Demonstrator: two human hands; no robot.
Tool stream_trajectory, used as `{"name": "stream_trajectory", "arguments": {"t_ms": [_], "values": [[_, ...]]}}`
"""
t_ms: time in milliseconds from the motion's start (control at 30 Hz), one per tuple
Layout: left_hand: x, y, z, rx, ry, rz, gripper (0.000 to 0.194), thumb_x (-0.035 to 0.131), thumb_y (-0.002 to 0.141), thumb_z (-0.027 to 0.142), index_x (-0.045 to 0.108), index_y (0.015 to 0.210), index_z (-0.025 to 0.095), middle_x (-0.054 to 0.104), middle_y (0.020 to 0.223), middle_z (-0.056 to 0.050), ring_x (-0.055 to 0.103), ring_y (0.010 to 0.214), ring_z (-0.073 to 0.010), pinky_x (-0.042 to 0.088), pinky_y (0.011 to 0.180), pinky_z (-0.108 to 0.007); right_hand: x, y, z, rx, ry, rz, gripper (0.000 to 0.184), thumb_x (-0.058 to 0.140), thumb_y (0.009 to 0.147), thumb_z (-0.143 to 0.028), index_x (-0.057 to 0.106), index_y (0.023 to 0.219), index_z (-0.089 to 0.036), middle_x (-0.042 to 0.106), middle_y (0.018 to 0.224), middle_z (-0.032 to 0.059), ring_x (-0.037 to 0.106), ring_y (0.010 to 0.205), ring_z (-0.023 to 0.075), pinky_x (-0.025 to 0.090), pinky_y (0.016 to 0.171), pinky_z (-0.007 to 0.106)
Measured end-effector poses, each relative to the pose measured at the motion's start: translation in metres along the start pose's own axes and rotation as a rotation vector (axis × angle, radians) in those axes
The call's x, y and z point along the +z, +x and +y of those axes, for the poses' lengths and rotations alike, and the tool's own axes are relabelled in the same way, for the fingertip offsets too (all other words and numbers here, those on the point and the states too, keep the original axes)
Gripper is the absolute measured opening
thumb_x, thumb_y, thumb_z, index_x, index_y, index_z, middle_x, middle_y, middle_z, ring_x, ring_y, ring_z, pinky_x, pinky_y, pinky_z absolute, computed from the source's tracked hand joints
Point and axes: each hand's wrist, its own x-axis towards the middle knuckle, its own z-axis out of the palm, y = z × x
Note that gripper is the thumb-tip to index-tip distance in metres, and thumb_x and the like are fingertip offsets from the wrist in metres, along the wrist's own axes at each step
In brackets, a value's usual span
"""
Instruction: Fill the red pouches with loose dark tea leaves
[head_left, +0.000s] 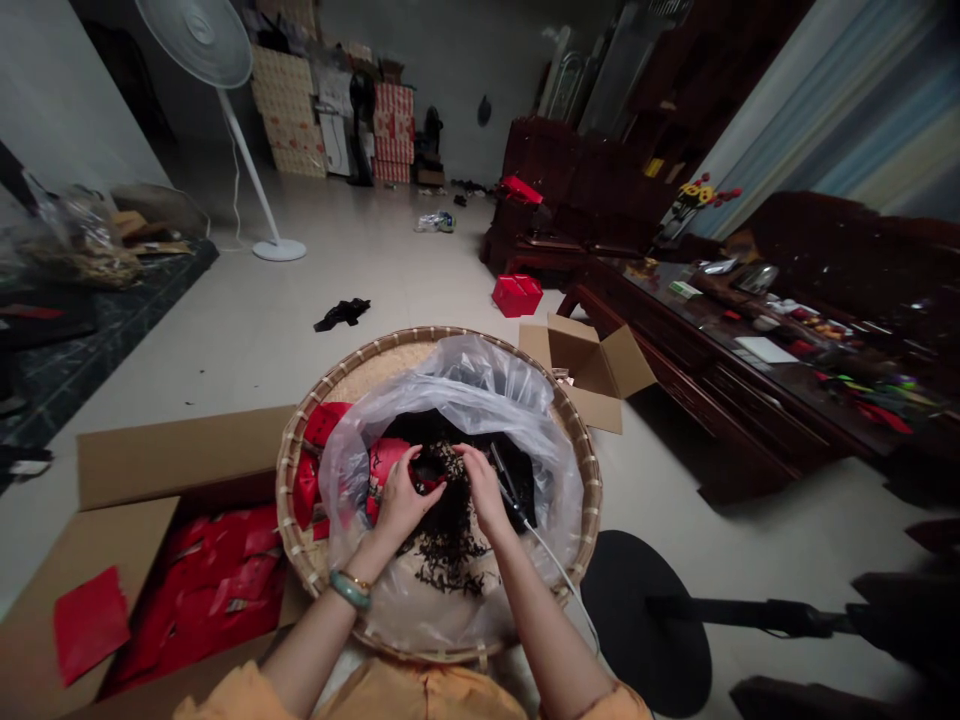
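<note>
Left hand [401, 500] and right hand [484, 490]: fingers curved, just apart, over black curly dried leaves [450, 572]. Can't tell whether either grip is grasping any. Leaves sit in a clear plastic bag [341, 460] inside a round woven bamboo basket [592, 470]. Glossy red packet [384, 460] beside left fingers.

"What is the person wearing?"

"An orange-yellow top [424, 692] in creased cloth, with loose, wrinkled sleeves [238, 693] ending around the elbows; both forearms [525, 590] bare."

"And on the left hand [403, 503]?"

"At its wrist, a smooth, rounded green bangle [349, 592] beside a thin gold-coloured bracelet [360, 582]."
</note>
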Motion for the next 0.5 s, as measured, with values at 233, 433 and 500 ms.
{"name": "stream_trajectory", "arguments": {"t_ms": [233, 433, 500], "values": [[0.004, -0.002, -0.004, -0.063, 0.016, -0.046, 0.068, 0.067, 0.068, 0.026, 0.036, 0.128, 0.016, 0.056, 0.114, -0.015, 0.056, 0.106, -0.0273, 0.047, 0.088, -0.042, -0.001, -0.019, -0.023, -0.394, -0.513, -0.185, 0.018, 0.062, 0.076, -0.028, 0.066, 0.093, -0.023, 0.055, 0.110, 0.0083, 0.051, 0.105, 0.0229, 0.041, 0.092, 0.036], [-0.009, 0.005, -0.005, 0.027, -0.122, -0.261, 0.060, 0.069, 0.065, 0.026, 0.048, 0.120, 0.018, 0.060, 0.114, -0.011, 0.057, 0.104, -0.0243, 0.045, 0.090, -0.040, -0.013, -0.015, -0.029, -0.416, -0.572, -0.336, 0.012, 0.050, 0.082, -0.014, 0.059, 0.087, -0.019, 0.058, 0.099, 0.0071, 0.057, 0.089, 0.0167, 0.046, 0.080, 0.029], [-0.016, 0.008, -0.006, 0.040, -0.181, -0.377, 0.048, 0.068, 0.067, 0.026, 0.056, 0.112, 0.018, 0.065, 0.107, -0.009, 0.061, 0.096, -0.0225, 0.047, 0.086, -0.037, -0.019, -0.017, -0.036, -0.477, -0.556, -0.435, 0.014, 0.048, 0.083, -0.013, 0.058, 0.089, -0.020, 0.057, 0.107, 0.0075, 0.056, 0.097, 0.0161, 0.045, 0.083, 0.028]]}}
